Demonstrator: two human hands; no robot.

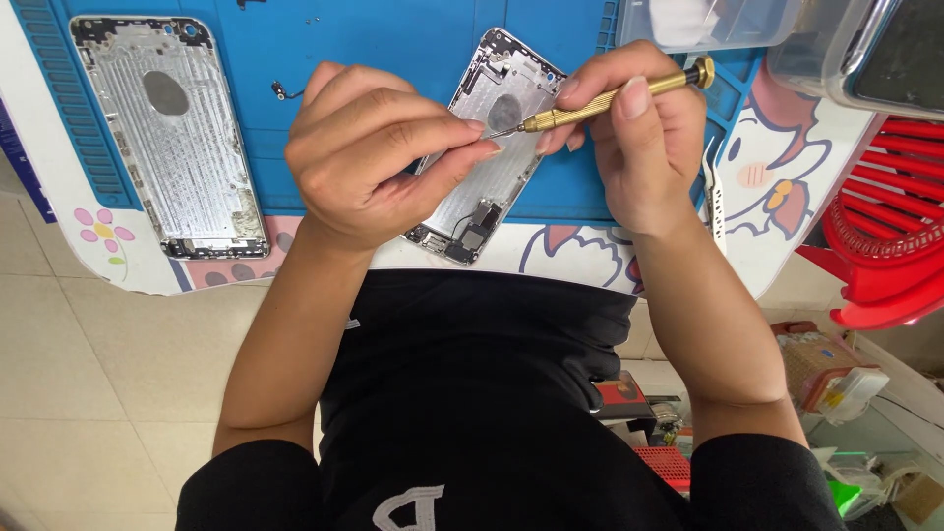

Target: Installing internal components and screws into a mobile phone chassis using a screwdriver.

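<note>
1. My right hand (644, 147) pinches the brass screwdriver (600, 98), tip pointing left.
2. My left hand (379, 152), fingers closed, meets that tip.
3. The phone housing (492, 167) lies under both hands, long axis diagonal on the blue mat (393, 39).

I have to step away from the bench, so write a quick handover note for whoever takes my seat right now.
Left hand: fingertips pinched together at the screwdriver tip, above the tilted silver phone back housing; whether it holds a screw cannot be told.
Right hand: grips the slim brass precision screwdriver, tip pointing left at the left fingertips.
Second bare silver phone housing lies flat at left on the blue work mat.
Done: both housings are open shells. Left: cannot be judged; small parts remain at the tilted housing's lower end.
</note>
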